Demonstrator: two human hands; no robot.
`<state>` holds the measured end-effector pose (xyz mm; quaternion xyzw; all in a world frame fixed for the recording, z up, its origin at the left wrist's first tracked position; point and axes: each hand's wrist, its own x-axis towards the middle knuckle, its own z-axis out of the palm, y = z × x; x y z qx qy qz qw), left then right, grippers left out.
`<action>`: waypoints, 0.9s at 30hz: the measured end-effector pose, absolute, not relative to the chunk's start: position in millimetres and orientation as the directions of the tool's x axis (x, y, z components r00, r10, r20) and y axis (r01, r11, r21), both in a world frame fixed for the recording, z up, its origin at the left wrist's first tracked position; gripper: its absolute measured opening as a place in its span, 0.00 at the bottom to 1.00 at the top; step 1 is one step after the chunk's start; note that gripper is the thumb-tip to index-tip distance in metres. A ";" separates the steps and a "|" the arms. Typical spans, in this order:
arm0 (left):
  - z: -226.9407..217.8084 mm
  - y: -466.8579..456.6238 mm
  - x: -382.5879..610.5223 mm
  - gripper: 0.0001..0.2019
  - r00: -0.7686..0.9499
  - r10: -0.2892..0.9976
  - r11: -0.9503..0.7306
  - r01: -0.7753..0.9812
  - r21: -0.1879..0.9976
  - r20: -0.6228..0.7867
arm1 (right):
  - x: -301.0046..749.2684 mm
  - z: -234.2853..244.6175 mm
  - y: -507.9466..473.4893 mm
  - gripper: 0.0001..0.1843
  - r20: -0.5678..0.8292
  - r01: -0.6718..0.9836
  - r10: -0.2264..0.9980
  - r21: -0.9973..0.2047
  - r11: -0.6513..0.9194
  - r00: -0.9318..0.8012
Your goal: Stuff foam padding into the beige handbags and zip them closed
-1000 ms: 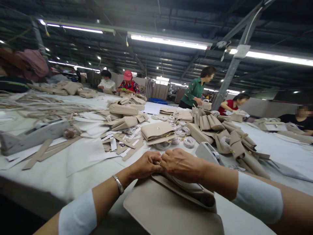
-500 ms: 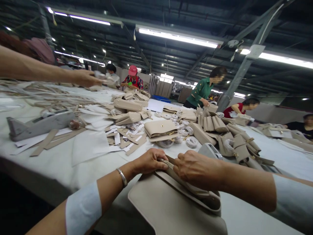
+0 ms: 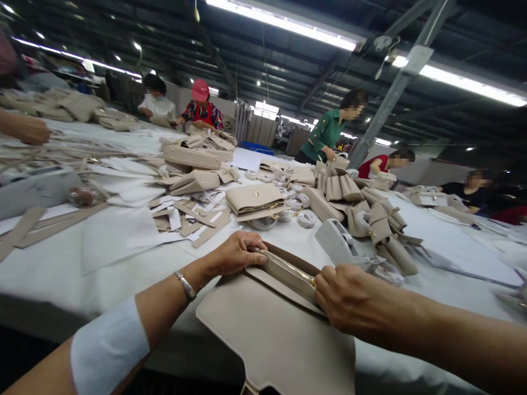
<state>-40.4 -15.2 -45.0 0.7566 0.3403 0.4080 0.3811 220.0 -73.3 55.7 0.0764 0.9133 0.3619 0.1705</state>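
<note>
A beige leather handbag lies at the near edge of the white table, its flap hanging toward me. My left hand is closed on the left end of the bag's top, beside the gold zipper. My right hand is closed in a pinch on the zipper pull at the right end of that zipper. A silver bracelet sits on my left wrist.
Finished beige bags, leather strips and white paper scraps cover the table. A grey tape dispenser stands just beyond my right hand. Another person's hand reaches in at far left. Several workers stand at the far side.
My right hand has slid to the right along the zipper, away from my left hand. The other person's arm at left has drawn back. The view has shifted left.
</note>
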 end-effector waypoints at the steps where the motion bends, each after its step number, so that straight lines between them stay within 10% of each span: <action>1: -44.2 -15.2 -39.8 0.11 0.431 0.830 -0.473 0.209 0.856 0.353 | 225.1 53.5 -74.9 0.09 -0.249 0.029 0.275 0.691 0.723 -0.929; 13: -45.5 -18.7 -40.4 0.10 0.374 0.867 -0.440 0.268 0.857 0.328 | 282.9 41.3 -79.4 0.12 -0.045 0.346 0.413 0.469 0.813 -0.910; 20: -44.9 -18.3 -39.7 0.12 0.360 0.900 -0.346 0.249 0.905 0.245 | 326.0 -7.1 -70.3 0.33 0.050 0.747 0.801 -0.331 0.577 -0.596; 27: -45.5 -17.9 -35.3 0.15 0.323 0.928 -0.283 0.294 0.913 0.184 | 263.8 -69.8 -65.9 0.36 0.333 0.073 0.849 -0.916 0.394 -0.410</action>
